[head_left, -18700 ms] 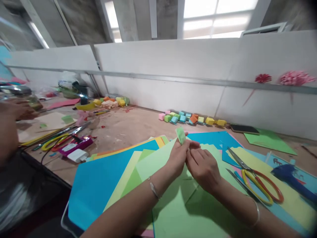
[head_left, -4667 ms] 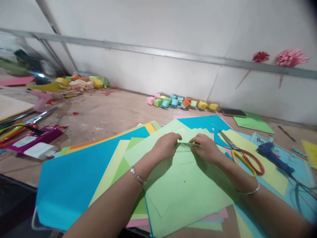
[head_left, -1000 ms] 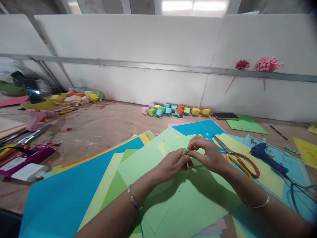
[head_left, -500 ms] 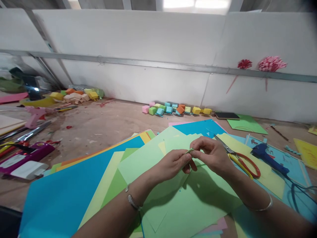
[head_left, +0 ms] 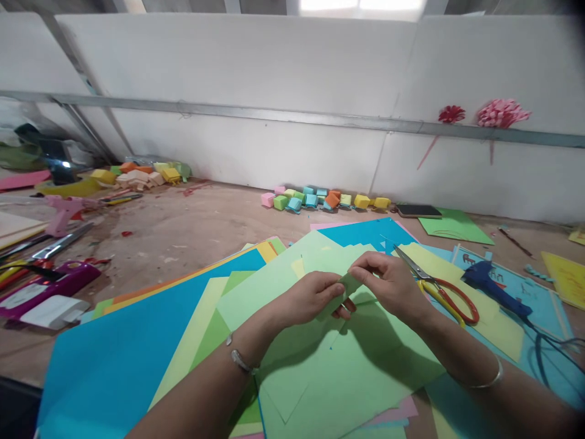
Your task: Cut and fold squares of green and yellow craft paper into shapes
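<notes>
Both hands meet over a pile of light green paper sheets (head_left: pixel 365 366). A small strip of green paper (head_left: pixel 350 284) is pinched between them. My left hand (head_left: pixel 315 297) grips its near end with the thumb on top, and part of the strip shows below the fingers. On the far end, the thumb and fingertips of my right hand (head_left: pixel 384 280) are closed. Just beyond the right hand lie scissors (head_left: pixel 441 292) with red and yellow handles, blades pointing toward the back left.
Blue paper (head_left: pixel 123 353) spreads at the left. A blue glue gun (head_left: pixel 496 289) with its cord lies at the right. Small paper boxes (head_left: pixel 311 200) line the wall. A pink glue gun (head_left: pixel 66 213) and a purple device (head_left: pixel 50 286) sit at far left.
The green strip has turned so that its flat face shows more between my hands. My left hand has shifted slightly left; the right keeps its pinch.
</notes>
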A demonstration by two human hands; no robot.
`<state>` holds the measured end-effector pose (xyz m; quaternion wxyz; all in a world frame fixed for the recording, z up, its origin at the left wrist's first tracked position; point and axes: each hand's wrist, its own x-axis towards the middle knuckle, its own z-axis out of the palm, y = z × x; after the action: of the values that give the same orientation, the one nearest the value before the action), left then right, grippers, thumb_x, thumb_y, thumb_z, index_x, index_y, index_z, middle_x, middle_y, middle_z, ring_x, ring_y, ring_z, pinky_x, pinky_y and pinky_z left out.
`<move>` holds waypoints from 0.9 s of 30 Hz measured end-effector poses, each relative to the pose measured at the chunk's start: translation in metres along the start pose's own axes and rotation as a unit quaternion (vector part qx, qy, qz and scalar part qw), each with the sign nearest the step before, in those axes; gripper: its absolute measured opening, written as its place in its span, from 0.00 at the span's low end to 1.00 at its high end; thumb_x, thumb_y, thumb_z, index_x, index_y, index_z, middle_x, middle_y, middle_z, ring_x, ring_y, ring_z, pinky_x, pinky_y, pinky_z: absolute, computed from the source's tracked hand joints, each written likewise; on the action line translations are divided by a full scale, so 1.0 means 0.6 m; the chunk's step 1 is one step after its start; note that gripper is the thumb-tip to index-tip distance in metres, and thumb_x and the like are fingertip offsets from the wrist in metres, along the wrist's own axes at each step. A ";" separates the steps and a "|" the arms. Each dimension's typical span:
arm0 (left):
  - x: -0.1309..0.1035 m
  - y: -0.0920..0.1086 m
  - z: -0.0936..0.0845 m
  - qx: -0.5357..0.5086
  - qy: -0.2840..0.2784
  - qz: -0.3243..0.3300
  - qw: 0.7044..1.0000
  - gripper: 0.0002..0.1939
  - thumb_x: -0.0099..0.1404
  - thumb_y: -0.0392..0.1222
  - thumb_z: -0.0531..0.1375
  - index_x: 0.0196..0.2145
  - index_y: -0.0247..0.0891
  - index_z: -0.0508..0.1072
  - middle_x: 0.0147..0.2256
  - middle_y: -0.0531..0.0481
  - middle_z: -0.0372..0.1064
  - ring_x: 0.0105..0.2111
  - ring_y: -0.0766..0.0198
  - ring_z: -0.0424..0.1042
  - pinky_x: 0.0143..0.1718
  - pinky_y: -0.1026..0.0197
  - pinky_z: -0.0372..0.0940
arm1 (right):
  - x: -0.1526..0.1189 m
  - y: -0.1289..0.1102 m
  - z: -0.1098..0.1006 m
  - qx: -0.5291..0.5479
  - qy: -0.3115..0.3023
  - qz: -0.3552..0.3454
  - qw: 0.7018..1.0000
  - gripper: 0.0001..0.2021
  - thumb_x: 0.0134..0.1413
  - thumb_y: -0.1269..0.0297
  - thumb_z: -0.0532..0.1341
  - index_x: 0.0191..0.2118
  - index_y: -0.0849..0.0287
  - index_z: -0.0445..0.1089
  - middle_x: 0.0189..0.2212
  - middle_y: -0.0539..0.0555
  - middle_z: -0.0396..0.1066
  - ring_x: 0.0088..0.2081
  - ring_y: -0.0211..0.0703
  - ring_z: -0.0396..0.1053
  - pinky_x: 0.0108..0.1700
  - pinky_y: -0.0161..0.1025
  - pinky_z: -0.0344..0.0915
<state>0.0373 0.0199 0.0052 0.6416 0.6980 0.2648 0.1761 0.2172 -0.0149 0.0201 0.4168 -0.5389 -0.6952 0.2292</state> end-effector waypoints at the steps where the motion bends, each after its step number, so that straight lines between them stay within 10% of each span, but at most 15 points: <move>1: -0.001 0.001 0.001 -0.030 -0.010 -0.010 0.999 0.21 0.63 0.57 0.55 0.30 0.33 0.69 0.32 0.40 0.76 0.30 0.61 0.74 0.33 0.59 0.67 | 0.000 0.002 0.001 0.005 0.006 0.003 1.000 0.10 0.53 0.62 0.59 0.24 0.58 0.70 0.24 0.51 0.71 0.28 0.39 0.65 0.31 0.37 0.61; 6: -0.001 0.002 -0.017 -0.081 0.017 -0.093 0.992 0.19 0.57 0.55 0.60 0.27 0.34 0.68 0.29 0.44 0.74 0.27 0.62 0.73 0.30 0.61 0.67 | 0.008 0.034 0.002 0.066 0.057 0.034 0.996 0.09 0.52 0.59 0.59 0.27 0.58 0.69 0.25 0.49 0.68 0.29 0.38 0.63 0.31 0.36 0.61; 14: 0.015 -0.026 -0.049 0.300 0.217 -0.061 0.927 0.12 0.59 0.40 0.53 0.20 0.37 0.67 0.20 0.53 0.64 0.25 0.64 0.64 0.26 0.63 0.54 | 0.024 0.076 -0.009 -0.034 -0.029 0.064 0.997 0.08 0.47 0.62 0.59 0.23 0.58 0.69 0.22 0.49 0.69 0.26 0.38 0.63 0.28 0.35 0.57; 21: 0.020 -0.022 -0.036 0.364 0.210 -0.008 0.908 0.10 0.60 0.38 0.54 0.28 0.38 0.75 0.30 0.49 0.73 0.33 0.61 0.68 0.35 0.62 0.57 | 0.014 0.063 0.005 -0.067 -0.103 -0.010 0.992 0.09 0.51 0.63 0.58 0.27 0.58 0.75 0.27 0.52 0.76 0.29 0.40 0.69 0.33 0.36 0.62; 27: 0.015 -0.023 -0.032 0.243 0.191 -0.048 0.950 0.07 0.57 0.40 0.58 0.29 0.38 0.76 0.22 0.54 0.71 0.25 0.64 0.68 0.28 0.65 0.59 | 0.015 0.062 0.001 -0.095 -0.109 0.017 0.989 0.10 0.52 0.64 0.57 0.27 0.59 0.75 0.27 0.52 0.76 0.30 0.40 0.70 0.31 0.35 0.62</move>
<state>0.0310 0.0412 -0.0068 0.3976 0.7723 0.4507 0.2058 0.2368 0.0054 -0.0056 0.2814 -0.5595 -0.7458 0.2269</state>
